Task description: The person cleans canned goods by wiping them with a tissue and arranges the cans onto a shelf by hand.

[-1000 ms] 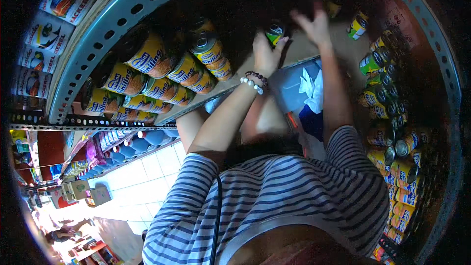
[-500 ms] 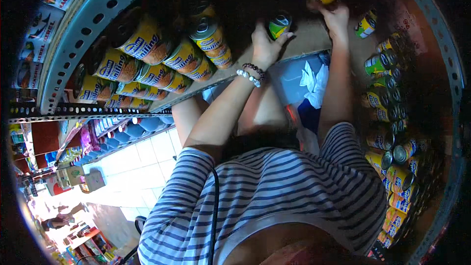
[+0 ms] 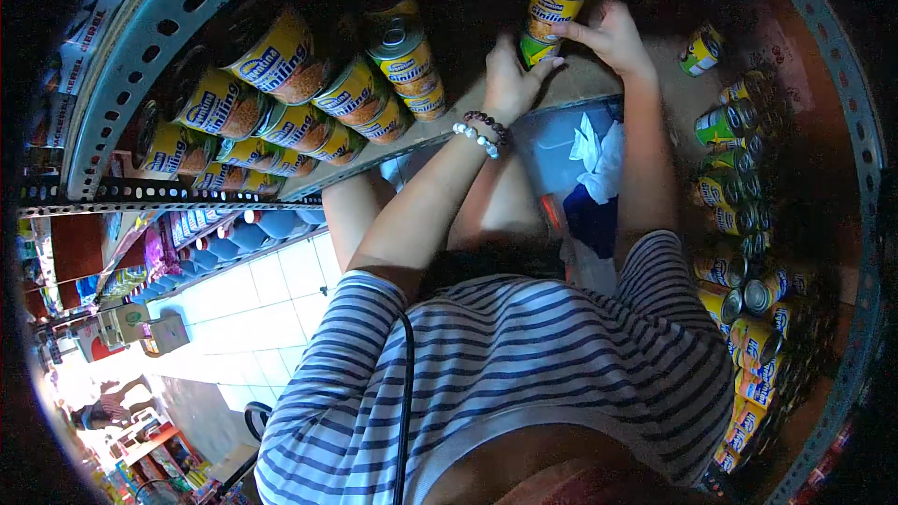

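On the brown shelf board in front of me, my left hand (image 3: 514, 84) is curled round a green-and-yellow tin can (image 3: 536, 51). A second can, yellow with a food picture (image 3: 554, 9), sits upright right over it and appears to rest on its top. My right hand (image 3: 613, 42) grips this upper can from the right, thumb across its front; its other fingers are partly hidden behind. Stacked yellow cans (image 3: 402, 61) stand to the left of my hands. A lone green-and-yellow can (image 3: 700, 50) is to the right of them.
A perforated metal shelf post (image 3: 178, 23) curves along the left, another (image 3: 828, 47) along the right. Several rows of cans (image 3: 725, 196) line the right side. Below the shelf edge are a white crumpled bag (image 3: 599, 154) and my knees. Tiled floor (image 3: 262, 304) shows lower left.
My right hand has brought the yellow can from the upper right leftward, over the green-and-yellow can. My left hand has stayed around the lower can.
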